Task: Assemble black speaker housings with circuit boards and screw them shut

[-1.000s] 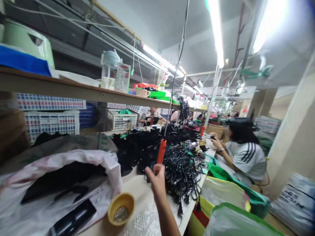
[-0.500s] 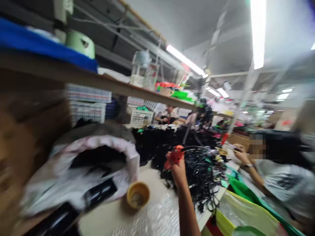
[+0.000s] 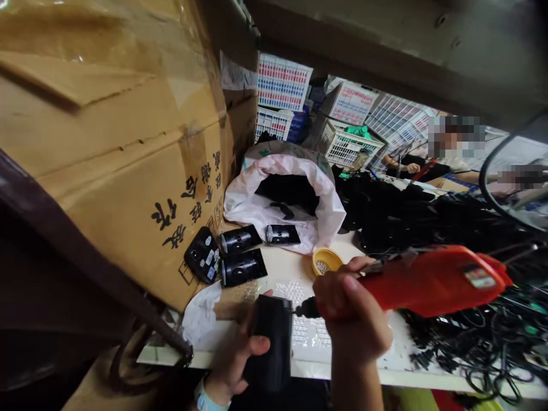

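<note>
My left hand (image 3: 233, 359) is wrapped around a black plastic housing (image 3: 273, 348) at the front edge of the table, thumb across its side. My right hand (image 3: 355, 319) grips a red electric screwdriver (image 3: 432, 279) lying nearly level. Its dark bit points left and meets the housing's upper right side; whether a screw sits at the tip is too small to tell. Just beyond my right hand stands a yellow bowl (image 3: 327, 260) with small metal pieces, probably screws. Several similar black housings, one of them here (image 3: 244, 267), lie on the table to the left.
A large cardboard box (image 3: 128, 171) walls off the left side. Behind the housings sits an open white sack (image 3: 285, 165) with black contents. Black cables (image 3: 479, 342) are heaped at right. A shelf (image 3: 385, 63) overhangs the table. Across it, a person (image 3: 413, 165) works near plastic crates (image 3: 353, 145).
My view has swung left and down. The screwdriver in my right hand has come back from over the cable pile to the housing. My left hand has come into view, holding the housing.
</note>
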Available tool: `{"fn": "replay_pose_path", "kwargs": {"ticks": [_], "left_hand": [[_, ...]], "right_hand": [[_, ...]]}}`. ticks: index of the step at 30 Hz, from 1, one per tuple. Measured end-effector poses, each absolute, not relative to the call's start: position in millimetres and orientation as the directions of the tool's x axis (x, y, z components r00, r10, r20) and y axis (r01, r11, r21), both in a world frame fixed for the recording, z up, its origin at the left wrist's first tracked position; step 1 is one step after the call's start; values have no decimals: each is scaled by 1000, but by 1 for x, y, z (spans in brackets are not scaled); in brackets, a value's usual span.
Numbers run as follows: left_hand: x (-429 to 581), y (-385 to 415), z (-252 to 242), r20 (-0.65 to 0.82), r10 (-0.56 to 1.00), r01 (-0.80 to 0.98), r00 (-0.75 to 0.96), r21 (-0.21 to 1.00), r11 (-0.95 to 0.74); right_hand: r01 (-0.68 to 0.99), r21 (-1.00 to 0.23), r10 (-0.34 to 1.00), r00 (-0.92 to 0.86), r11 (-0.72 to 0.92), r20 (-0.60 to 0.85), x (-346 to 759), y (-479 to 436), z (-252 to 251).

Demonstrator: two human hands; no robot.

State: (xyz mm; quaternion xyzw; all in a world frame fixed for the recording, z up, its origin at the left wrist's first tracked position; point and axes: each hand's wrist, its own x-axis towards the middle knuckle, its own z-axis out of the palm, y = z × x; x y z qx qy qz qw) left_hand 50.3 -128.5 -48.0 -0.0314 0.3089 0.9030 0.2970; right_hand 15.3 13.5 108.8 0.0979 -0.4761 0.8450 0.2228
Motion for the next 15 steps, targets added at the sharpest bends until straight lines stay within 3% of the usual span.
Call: {"fn": "replay_pose_path", "kwargs": {"ticks": [7, 15], "left_hand": [[50, -123, -37, -295, 459, -543, -838, 534, -648], [51, -123, -35, -250, 457, -514, -853, 549, -659]], "right_hand": [[-539, -729, 264, -842, -422, 470, 18, -8, 101], [-513, -750, 258, -858, -417, 444, 24, -6, 99]]}}
